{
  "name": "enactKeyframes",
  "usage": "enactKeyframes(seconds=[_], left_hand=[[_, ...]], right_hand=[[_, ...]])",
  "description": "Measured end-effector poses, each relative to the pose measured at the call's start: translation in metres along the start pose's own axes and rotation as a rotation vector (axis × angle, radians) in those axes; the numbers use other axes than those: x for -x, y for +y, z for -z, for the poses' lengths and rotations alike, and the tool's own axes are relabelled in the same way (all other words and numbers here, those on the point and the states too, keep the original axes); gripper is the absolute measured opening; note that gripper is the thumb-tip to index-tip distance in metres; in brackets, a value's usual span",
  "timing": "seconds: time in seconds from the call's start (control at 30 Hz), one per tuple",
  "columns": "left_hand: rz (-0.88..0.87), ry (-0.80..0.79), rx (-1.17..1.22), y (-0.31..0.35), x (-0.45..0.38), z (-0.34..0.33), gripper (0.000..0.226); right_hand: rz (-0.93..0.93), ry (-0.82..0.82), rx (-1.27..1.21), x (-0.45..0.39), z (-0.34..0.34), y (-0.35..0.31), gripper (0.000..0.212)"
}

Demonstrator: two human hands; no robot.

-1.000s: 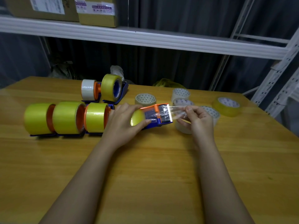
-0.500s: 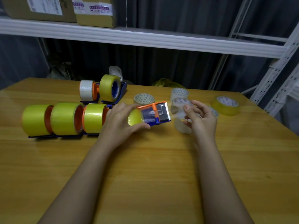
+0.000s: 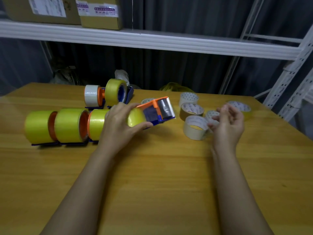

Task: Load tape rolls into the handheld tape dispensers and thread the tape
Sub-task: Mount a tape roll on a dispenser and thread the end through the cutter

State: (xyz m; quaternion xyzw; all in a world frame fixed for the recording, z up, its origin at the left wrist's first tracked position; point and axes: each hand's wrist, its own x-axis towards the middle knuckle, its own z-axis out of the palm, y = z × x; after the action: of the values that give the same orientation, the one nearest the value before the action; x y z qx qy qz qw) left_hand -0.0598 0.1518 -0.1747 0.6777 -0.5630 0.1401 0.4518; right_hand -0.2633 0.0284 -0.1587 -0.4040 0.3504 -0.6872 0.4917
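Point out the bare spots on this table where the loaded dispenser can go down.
Bare wood lies between the two forearms, from the left hand to the table's near edge, and right of the right hand. It is crowded among the loose rolls and beside the loaded row.

Nothing legible from my feed. Left cardboard box point(image 3: 40, 11) on shelf point(image 3: 152, 41): white label, print too blurred to read. Right cardboard box point(image 3: 100, 14): white label with purple band and small symbols, characters too small. Loose tape rolls point(image 3: 191, 109) on table point(image 3: 152, 184): printed core liners, pattern only, no words I can make out.
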Motion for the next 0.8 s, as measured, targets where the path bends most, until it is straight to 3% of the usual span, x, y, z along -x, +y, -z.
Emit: enactKeyframes(seconds=[0.13,0.23,0.43,0.8], left_hand=[[-0.027,-0.071,-0.009,0.009,0.002,-0.009,0.076],[-0.027,-0.052,-0.029,0.005,0.004,-0.012,0.074],[0.003,0.006,0.011,0.002,0.002,-0.013,0.073],[0.021,-0.011,0.019,0.002,0.006,-0.014,0.074]], right_hand=[[0.2,-0.243,0.244,0.021,-0.014,0.01,0.008],[0.226,-0.278,0.248,0.023,-0.013,0.009,0.014],[-0.067,-0.381,0.226,0.022,-0.017,0.01,0.013],[-0.232,-0.464,0.27,0.028,-0.016,0.011,0.019]])
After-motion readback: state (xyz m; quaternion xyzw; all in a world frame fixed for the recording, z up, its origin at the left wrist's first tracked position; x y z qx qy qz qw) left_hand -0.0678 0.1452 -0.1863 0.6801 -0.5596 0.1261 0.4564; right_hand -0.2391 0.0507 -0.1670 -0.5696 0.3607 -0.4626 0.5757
